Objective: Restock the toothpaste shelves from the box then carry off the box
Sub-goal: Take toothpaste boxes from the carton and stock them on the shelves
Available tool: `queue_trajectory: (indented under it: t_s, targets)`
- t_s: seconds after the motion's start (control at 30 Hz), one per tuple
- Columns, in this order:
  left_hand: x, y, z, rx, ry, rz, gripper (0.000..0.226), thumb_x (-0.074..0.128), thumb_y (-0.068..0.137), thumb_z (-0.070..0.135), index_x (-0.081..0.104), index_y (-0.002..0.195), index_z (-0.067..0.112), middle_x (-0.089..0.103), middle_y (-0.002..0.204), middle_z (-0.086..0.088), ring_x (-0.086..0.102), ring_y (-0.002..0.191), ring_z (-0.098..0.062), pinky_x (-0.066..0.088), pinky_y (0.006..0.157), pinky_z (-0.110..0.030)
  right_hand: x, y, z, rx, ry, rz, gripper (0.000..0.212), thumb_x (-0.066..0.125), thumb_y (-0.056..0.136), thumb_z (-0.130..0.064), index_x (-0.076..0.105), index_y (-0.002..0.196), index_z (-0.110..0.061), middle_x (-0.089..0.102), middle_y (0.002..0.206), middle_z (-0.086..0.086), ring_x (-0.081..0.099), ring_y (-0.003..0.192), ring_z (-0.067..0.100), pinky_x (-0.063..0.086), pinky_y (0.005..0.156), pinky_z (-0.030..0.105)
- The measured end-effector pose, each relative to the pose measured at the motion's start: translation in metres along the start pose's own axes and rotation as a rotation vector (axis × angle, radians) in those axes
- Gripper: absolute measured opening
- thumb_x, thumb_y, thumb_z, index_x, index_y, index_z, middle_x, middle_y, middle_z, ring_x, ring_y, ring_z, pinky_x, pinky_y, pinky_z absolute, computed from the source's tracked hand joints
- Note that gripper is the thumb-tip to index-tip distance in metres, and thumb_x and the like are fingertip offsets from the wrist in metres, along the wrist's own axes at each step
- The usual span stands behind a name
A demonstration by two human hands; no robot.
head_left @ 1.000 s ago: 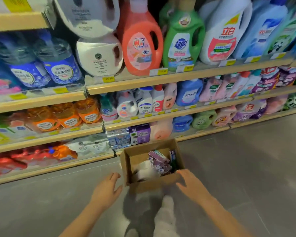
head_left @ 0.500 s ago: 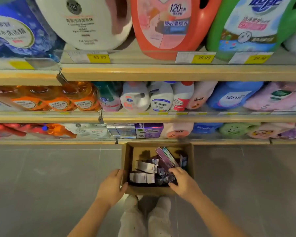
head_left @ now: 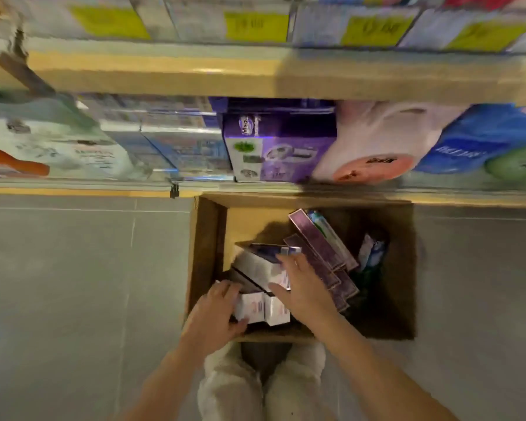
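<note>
reaching deeper than before, left hand [head_left: 216,317] and right hand [head_left: 301,287] (both now inside the box [head_left: 207,238]) grip white cartons [head_left: 261,308].

Grey tiled floor [head_left: 73,284] with thin pale joints, wooden shelf edge [head_left: 164,74] above, yellow price labels [head_left: 255,25] blurred, low shelf [head_left: 73,189] near the floor, soft indoor light
</note>
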State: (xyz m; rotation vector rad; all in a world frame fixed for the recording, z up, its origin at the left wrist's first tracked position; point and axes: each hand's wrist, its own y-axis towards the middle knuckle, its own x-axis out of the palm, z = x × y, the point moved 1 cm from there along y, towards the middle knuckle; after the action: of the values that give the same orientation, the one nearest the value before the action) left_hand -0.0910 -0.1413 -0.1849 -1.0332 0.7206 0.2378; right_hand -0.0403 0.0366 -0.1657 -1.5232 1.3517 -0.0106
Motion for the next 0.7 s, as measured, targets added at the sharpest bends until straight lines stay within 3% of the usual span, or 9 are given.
queue_trajectory:
  t_s: [0.13, 0.27, 0.37, 0.43, 0.6, 0.7]
  targets:
    - [0.026, 0.022, -0.003, 0.049, -0.109, 0.004, 0.08, 0.063, 0.074, 0.061, 0.029, 0.14, 0.029, 0.036, 0.145, 0.009, 0.033, 0.134, -0.014, 0.027, 0.114, -0.035, 0.031, 0.026, -0.003, 0.02, 0.046, 0.001, 0.055, 0.058, 0.089, -0.039, 0.033, 0.135, -0.025, 0.032, 0.139, 0.002, 0.045, 0.122, 0.024, 0.042, 0.095, 0.036]
    - [0.033, 0.019, -0.009, 0.205, -0.186, 0.11, 0.07, 0.072, 0.074, 0.043, 0.04, 0.134, 0.024, 0.051, 0.131, 0.003, 0.046, 0.124, -0.017, 0.037, 0.107, -0.043, 0.032, 0.029, -0.007, 0.045, 0.113, 0.038, 0.049, 0.058, 0.089, -0.033, 0.039, 0.132, -0.025, 0.034, 0.137, 0.001, 0.047, 0.119, 0.022, 0.042, 0.095, 0.034]
    - [0.017, 0.007, -0.013, 0.07, -0.267, 0.079, 0.063, 0.067, 0.079, 0.04, 0.038, 0.133, 0.026, 0.048, 0.13, 0.008, 0.046, 0.122, -0.012, 0.036, 0.108, -0.032, 0.018, 0.019, -0.005, 0.08, 0.172, 0.056, 0.048, 0.059, 0.087, -0.033, 0.041, 0.131, -0.024, 0.036, 0.137, 0.0, 0.046, 0.12, 0.02, 0.04, 0.096, 0.032]
    - [-0.001, -0.006, -0.015, -0.011, -0.321, 0.041, 0.066, 0.07, 0.077, 0.04, 0.039, 0.132, 0.025, 0.046, 0.129, 0.007, 0.046, 0.118, -0.011, 0.035, 0.101, -0.021, -0.002, 0.002, -0.007, 0.101, 0.231, 0.094, 0.049, 0.062, 0.086, -0.032, 0.044, 0.13, -0.021, 0.04, 0.135, 0.001, 0.047, 0.119, 0.02, 0.038, 0.097, 0.029]
    - [-0.088, -0.083, 0.012, -0.058, -0.431, 0.053, 0.064, 0.076, 0.073, 0.033, 0.042, 0.127, 0.022, 0.054, 0.117, 0.002, 0.055, 0.103, -0.014, 0.046, 0.082, -0.021, -0.093, -0.088, -0.039, 0.149, 0.315, 0.114, 0.047, 0.063, 0.084, -0.034, 0.046, 0.127, -0.025, 0.047, 0.122, -0.005, 0.045, 0.116, 0.013, 0.038, 0.1, 0.03]
    - [-0.158, -0.143, 0.05, -0.091, -0.492, 0.134, 0.055, 0.076, 0.073, 0.032, 0.045, 0.119, 0.026, 0.057, 0.105, 0.004, 0.058, 0.091, -0.013, 0.051, 0.072, -0.022, -0.163, -0.154, -0.065, 0.156, 0.352, 0.142, 0.044, 0.064, 0.083, -0.03, 0.049, 0.125, -0.023, 0.047, 0.108, -0.006, 0.05, 0.108, 0.016, 0.043, 0.092, 0.029]
